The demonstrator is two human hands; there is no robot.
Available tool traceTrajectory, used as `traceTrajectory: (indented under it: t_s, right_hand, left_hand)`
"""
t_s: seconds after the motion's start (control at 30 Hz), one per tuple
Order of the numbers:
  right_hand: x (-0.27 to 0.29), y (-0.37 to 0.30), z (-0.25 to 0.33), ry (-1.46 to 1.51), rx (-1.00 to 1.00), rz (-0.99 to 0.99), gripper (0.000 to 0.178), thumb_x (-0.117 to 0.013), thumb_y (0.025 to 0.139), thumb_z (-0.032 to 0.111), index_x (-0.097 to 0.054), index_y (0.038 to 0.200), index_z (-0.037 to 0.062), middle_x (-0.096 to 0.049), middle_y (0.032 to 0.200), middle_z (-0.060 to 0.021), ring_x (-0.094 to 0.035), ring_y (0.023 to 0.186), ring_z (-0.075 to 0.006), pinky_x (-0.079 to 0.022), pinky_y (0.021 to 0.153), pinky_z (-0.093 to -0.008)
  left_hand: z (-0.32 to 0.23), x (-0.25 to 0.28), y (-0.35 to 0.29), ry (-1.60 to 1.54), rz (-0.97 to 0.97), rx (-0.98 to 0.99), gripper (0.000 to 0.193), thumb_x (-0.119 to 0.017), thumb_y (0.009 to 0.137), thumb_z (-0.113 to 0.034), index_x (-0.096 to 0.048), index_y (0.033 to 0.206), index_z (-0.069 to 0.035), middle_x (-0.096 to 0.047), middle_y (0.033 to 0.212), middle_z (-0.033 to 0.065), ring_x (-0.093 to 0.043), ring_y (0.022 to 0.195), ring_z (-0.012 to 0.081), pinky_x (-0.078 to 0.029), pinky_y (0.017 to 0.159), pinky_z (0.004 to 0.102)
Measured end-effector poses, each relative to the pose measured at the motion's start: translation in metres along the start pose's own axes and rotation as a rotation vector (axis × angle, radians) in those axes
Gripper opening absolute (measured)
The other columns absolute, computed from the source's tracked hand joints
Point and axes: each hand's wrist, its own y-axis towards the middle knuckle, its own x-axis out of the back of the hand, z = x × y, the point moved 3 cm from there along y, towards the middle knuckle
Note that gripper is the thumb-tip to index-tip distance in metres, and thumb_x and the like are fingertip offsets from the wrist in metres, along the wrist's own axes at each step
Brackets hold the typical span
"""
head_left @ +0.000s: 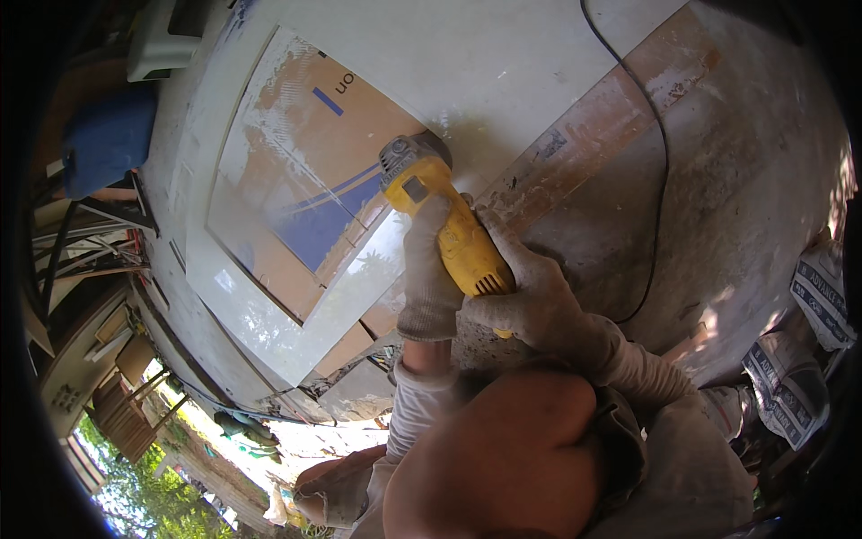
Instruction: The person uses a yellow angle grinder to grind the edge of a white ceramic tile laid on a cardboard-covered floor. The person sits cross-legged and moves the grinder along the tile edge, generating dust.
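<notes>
While your left hand (424, 269) and right hand (532, 286) wrapped tightly round the yellow grinder (469, 244), its head (404, 157) sat where the white panel (507, 67) met brown cardboard (382, 112); a twist could have jammed the disc (438, 147), causing kickback.

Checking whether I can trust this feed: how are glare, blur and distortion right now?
Head view: the yellow grinder looks fairly sharp, its disc dark and indistinct; head view: glare whitens patches of the glossy white slab; head view: sunlit ground at lower left is washed out; head view: straight edges bend toward the black rim.
</notes>
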Motion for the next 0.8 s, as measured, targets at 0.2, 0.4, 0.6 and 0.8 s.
traceTrajectory:
  t_s: [0.2,0.4,0.6,0.8]
  right_hand:
    - [0.002,0.003,0.001,-0.032,-0.005,0.009,0.097,-0.081,0.09,0.012,-0.024,0.165,-0.0115,-0.059,0.148,-0.0286,-0.058,0.138,-0.0265,-0.048,0.114,-0.037]
    - [0.002,0.006,-0.001,-0.065,0.03,-0.019,0.097,-0.082,0.091,0.012,-0.024,0.165,-0.0112,-0.059,0.147,-0.0285,-0.059,0.138,-0.0264,-0.048,0.114,-0.037]
    - [0.002,0.004,-0.002,0.01,-0.033,0.005,0.097,-0.082,0.091,0.011,-0.024,0.166,-0.0103,-0.059,0.147,-0.0276,-0.059,0.137,-0.0264,-0.049,0.113,-0.0363]
    - [0.004,0.005,-0.001,-0.022,0.04,0.001,0.098,-0.082,0.09,0.011,-0.024,0.167,-0.0082,-0.06,0.146,-0.0266,-0.059,0.137,-0.0262,-0.049,0.113,-0.0368]
  left_hand:
    - [-0.003,-0.002,0.004,-0.008,0.03,-0.018,0.05,-0.081,0.096,-0.035,-0.063,0.128,-0.001,-0.073,0.108,0.0114,-0.074,0.096,0.0209,-0.066,0.086,0.0349]
    - [-0.002,-0.003,0.009,0.009,0.017,-0.024,0.051,-0.081,0.096,-0.035,-0.063,0.128,0.0,-0.073,0.107,0.0119,-0.074,0.095,0.0212,-0.066,0.086,0.0349]
    - [0.0,-0.001,0.008,-0.006,0.019,0.001,0.05,-0.082,0.095,-0.033,-0.062,0.128,0.0,-0.072,0.105,0.0116,-0.075,0.094,0.0212,-0.066,0.085,0.0344]
    - [-0.001,-0.002,0.005,-0.006,0.041,-0.038,0.048,-0.081,0.096,-0.033,-0.063,0.128,-0.001,-0.073,0.107,0.0112,-0.075,0.095,0.0207,-0.067,0.086,0.0344]
